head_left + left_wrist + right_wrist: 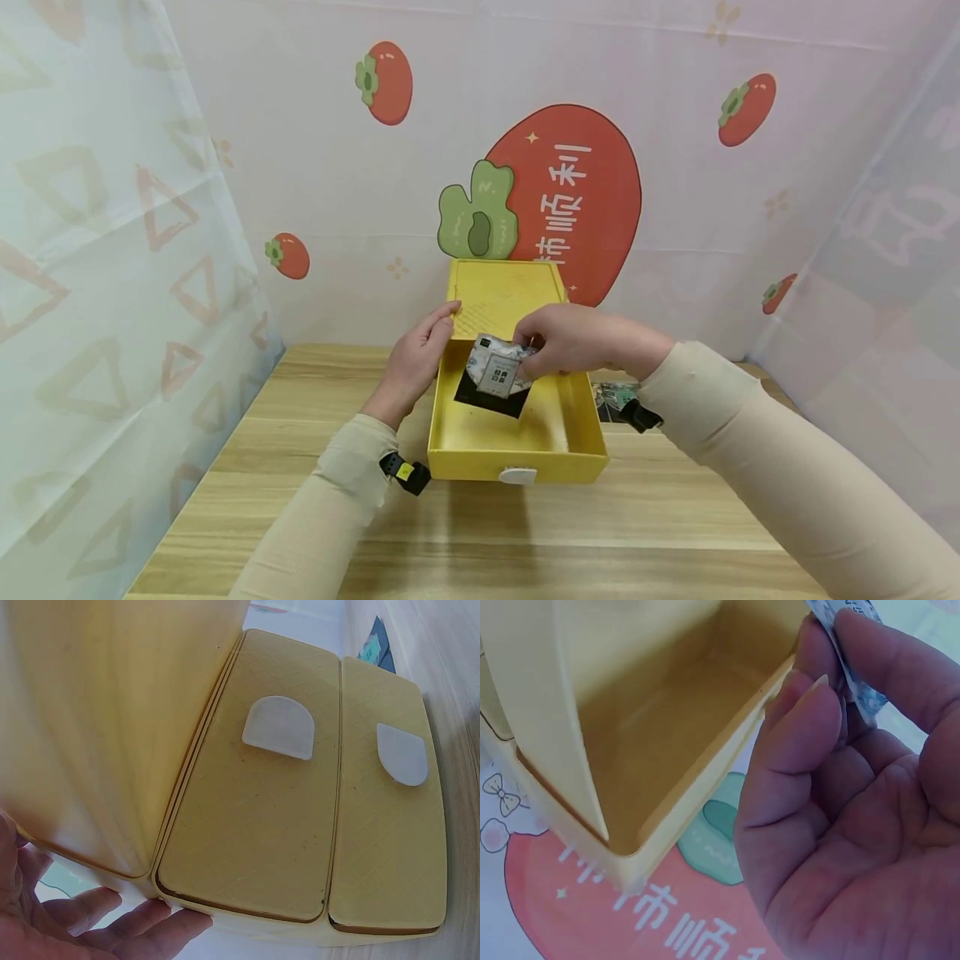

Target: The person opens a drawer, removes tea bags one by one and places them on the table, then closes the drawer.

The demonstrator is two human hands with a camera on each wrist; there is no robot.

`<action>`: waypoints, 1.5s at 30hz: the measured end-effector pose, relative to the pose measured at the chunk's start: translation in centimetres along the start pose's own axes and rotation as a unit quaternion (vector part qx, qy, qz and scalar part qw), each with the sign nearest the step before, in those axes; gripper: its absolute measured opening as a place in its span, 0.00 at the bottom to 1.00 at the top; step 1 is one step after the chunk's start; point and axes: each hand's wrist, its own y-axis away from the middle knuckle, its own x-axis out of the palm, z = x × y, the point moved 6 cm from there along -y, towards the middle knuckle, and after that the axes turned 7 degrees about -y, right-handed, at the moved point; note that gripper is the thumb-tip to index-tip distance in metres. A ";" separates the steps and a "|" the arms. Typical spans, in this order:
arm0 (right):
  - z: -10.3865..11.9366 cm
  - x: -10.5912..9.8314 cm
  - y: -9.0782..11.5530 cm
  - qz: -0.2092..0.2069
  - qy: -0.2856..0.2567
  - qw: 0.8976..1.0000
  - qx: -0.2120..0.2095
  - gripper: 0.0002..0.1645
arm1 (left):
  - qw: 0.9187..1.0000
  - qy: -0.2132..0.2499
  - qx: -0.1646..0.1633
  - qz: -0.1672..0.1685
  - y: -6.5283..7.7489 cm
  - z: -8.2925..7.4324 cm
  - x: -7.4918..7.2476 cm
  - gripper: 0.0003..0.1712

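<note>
A small yellow drawer cabinet (517,287) stands on the table with its top drawer (570,437) pulled out. My right hand (566,337) pinches a small flat packet (498,375) between thumb and fingers over that drawer. The packet has a pale patterned upper part, a grey label with dark characters, and a black lower edge. In the right wrist view only a bluish-white corner of the packet (866,697) shows. My left hand (418,358) rests against the cabinet's left side, its fingers (139,919) extended along the edge.
Below the open drawer, two closed drawers with white tabs (279,726) show in the left wrist view. Green and black packets (615,400) lie on the wooden table (300,483) right of the cabinet. A patterned cloth (322,150) hangs behind and at both sides.
</note>
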 end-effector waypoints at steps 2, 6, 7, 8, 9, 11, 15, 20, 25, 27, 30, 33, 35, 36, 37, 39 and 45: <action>-0.4 -0.4 0.2 -0.012 -0.027 1.000 -0.002 0.06 | 1.000 0.001 0.001 0.000 0.0 0.0 0.0 0.28; -1.2 -1.1 0.6 -0.035 -0.094 0.995 -0.004 0.08 | 1.000 0.002 0.003 0.000 0.0 0.0 0.0 0.28; -1.5 -1.2 0.8 -0.038 -0.114 0.993 -0.003 0.09 | 1.000 0.002 0.003 0.001 0.0 -0.1 0.0 0.28; -1.7 -1.4 0.9 -0.042 -0.133 0.990 -0.002 0.10 | 1.000 0.002 0.003 0.001 0.0 -0.1 0.0 0.28; -1.9 -1.5 1.1 -0.045 -0.150 0.988 -0.001 0.11 | 1.000 0.001 0.003 0.002 0.0 -0.1 0.0 0.28; -2.5 -1.8 1.4 -0.052 -0.186 0.981 0.000 0.14 | 1.000 0.002 0.002 0.003 0.0 -0.1 0.1 0.28; -3.7 -2.5 2.0 -0.073 -0.237 0.969 -0.001 0.18 | 1.000 0.004 0.002 0.005 0.0 0.0 0.1 0.28; -4.9 -3.0 2.7 -0.084 -0.284 0.955 -0.006 0.23 | 1.000 0.005 0.003 0.004 0.0 -0.1 0.1 0.28; -5.8 -3.4 3.2 -0.094 -0.324 0.941 -0.005 0.24 | 1.000 0.008 0.005 0.002 0.0 -0.2 0.0 0.28; -6.1 -3.6 3.5 -0.101 -0.340 0.935 -0.003 0.24 | 1.000 0.010 0.005 0.002 0.0 -0.2 0.0 0.28; -6.7 -4.0 3.9 -0.116 -0.357 0.927 -0.005 0.24 | 1.000 0.012 0.004 0.001 0.0 -0.1 0.0 0.28; -7.5 -4.5 4.4 -0.133 -0.377 0.916 -0.007 0.26 | 1.000 0.013 0.003 0.000 0.0 -0.1 0.0 0.28; -8.1 -4.8 4.8 -0.144 -0.397 0.906 -0.008 0.26 | 1.000 0.014 0.003 0.000 0.0 -0.1 0.0 0.28; -8.4 -5.0 4.9 -0.149 -0.409 0.900 -0.006 0.26 | 1.000 0.015 0.003 0.000 0.0 -0.1 0.0 0.28; -8.8 -5.1 5.1 -0.155 -0.421 0.894 -0.004 0.25 | 1.000 0.015 0.003 0.001 0.0 -0.1 0.0 0.28; -9.6 -5.3 5.3 -0.167 -0.448 0.879 0.000 0.24 | 1.000 0.013 0.003 0.000 0.1 -0.1 0.0 0.28; -12.2 -5.6 5.9 -0.202 -0.500 0.842 0.015 0.24 | 1.000 0.010 -0.002 0.005 0.1 0.0 0.1 0.28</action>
